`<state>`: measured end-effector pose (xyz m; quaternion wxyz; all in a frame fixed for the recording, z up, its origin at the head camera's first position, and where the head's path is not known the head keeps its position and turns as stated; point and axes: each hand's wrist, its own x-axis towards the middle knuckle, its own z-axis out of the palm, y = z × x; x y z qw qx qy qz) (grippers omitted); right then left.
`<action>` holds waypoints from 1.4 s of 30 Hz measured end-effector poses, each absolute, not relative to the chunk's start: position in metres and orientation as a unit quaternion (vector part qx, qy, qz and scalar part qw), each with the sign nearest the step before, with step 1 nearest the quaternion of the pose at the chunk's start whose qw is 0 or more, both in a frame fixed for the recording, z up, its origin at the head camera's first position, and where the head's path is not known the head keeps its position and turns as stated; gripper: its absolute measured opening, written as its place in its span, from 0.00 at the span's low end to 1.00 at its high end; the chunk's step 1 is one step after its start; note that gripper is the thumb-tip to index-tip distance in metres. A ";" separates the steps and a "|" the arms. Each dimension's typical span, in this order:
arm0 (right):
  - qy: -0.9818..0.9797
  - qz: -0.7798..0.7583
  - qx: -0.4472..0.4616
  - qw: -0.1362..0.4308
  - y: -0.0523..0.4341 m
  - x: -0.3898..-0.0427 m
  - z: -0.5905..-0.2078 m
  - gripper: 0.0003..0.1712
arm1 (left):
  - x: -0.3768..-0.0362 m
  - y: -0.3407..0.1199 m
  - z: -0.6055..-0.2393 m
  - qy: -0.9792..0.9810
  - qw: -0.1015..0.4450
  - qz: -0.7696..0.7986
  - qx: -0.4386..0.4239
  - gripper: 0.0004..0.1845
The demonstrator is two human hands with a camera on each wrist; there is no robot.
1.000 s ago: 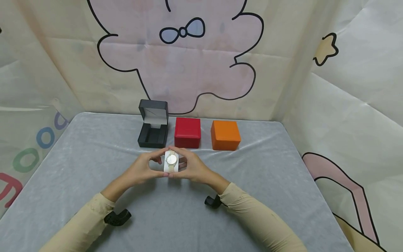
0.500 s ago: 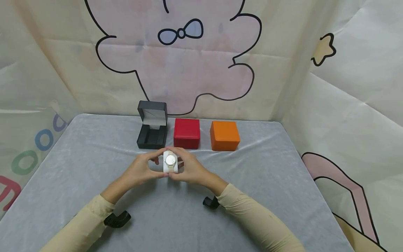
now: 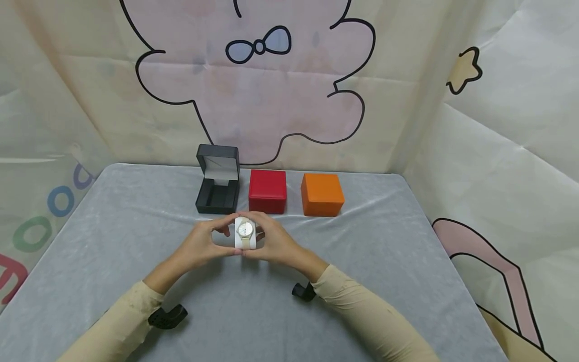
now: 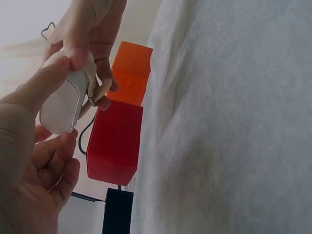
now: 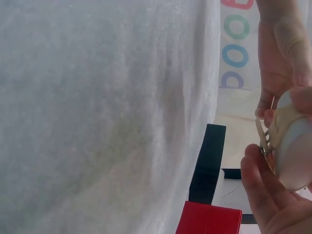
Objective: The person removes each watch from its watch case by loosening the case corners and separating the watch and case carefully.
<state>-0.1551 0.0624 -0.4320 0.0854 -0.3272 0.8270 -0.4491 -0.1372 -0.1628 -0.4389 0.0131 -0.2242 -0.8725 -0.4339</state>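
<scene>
My fingertips (image 4: 73,56) are pinched on a small white cushion (image 3: 246,235) with a watch (image 3: 245,229) wrapped round it, its pale round dial facing up toward me and its beige strap running over the cushion's ends. My left hand (image 3: 204,245) holds the cushion from its left side, thumb and forefinger curled round its edges, and my right hand (image 3: 272,243) grips it the same way from the right, so both hands are clamped on the one piece and it hangs just above the grey cloth of the table (image 3: 113,236), in the middle and a little toward me from the boxes. In the left wrist view the cushion's smooth white underside shows between my thumb and fingers, with the strap's loop sticking out beside it. Beyond my knuckles stands a row of three boxes near the table's far edge: a black watch box (image 3: 218,180) with its lid tipped up and its dark inside showing, a shut red box (image 3: 267,191) just beside it, and a shut orange box (image 3: 322,194) a little apart to the right. Behind them hangs a cream backdrop (image 3: 253,90) with a cartoon outline and a bow.
</scene>
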 end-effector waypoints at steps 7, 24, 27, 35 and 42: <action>0.833 -0.441 -0.326 0.077 0.067 -0.154 -0.433 0.46 | -0.138 -0.160 -0.439 -0.871 0.009 -0.437 -0.223 0.42; 0.783 -0.512 -0.322 0.144 0.076 -0.159 -0.437 0.46 | -0.138 -0.161 -0.438 -0.854 -0.012 -0.461 -0.241 0.43; 0.787 -0.510 -0.321 0.134 0.076 -0.159 -0.437 0.46 | -0.139 -0.161 -0.439 -0.850 -0.013 -0.468 -0.241 0.42; 0.791 -0.512 -0.311 0.125 0.074 -0.155 -0.433 0.42 | -0.139 -0.159 -0.441 -0.840 -0.011 -0.490 -0.232 0.41; 0.780 -0.520 -0.321 0.133 0.072 -0.153 -0.431 0.42 | -0.141 -0.157 -0.440 -0.842 -0.001 -0.487 -0.232 0.41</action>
